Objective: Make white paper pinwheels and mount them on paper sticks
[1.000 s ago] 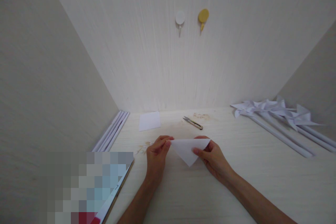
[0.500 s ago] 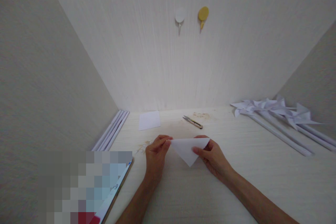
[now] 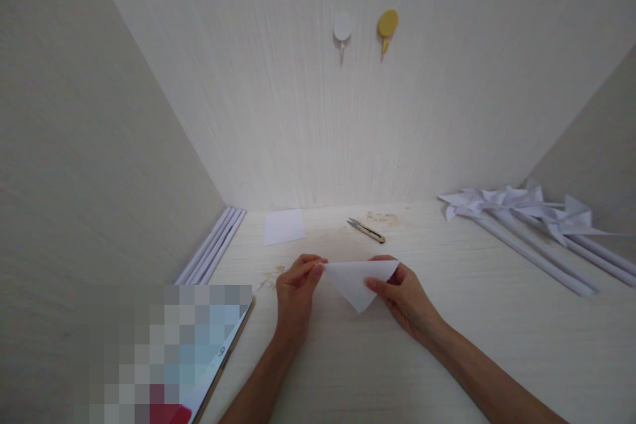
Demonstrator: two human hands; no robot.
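A white sheet of paper (image 3: pixel 352 281), folded into a triangle with its long edge at the top and a corner pointing down, is held between my hands above the table. My left hand (image 3: pixel 297 285) pinches its left corner between thumb and fingers. On the other side, my right hand (image 3: pixel 400 288) grips the right part, thumb on the near face and fingers behind, where they are mostly hidden. Beyond the paper lie thread snips (image 3: pixel 366 230) with a brass-coloured body. A flat white paper square (image 3: pixel 284 226) rests farther back on the left.
Several rolled white paper sticks (image 3: pixel 213 245) lie at the left wall. White paper pinwheels (image 3: pixel 517 205) on sticks lie at the right. A partly pixelated flat device or board (image 3: pixel 218 351) is at lower left. A white hook (image 3: pixel 342 30) and a yellow hook (image 3: pixel 387 26) are on the wall.
Both hands keep the same hold on the folded paper. The whole view has shifted very slightly; nothing on the table has moved visibly.
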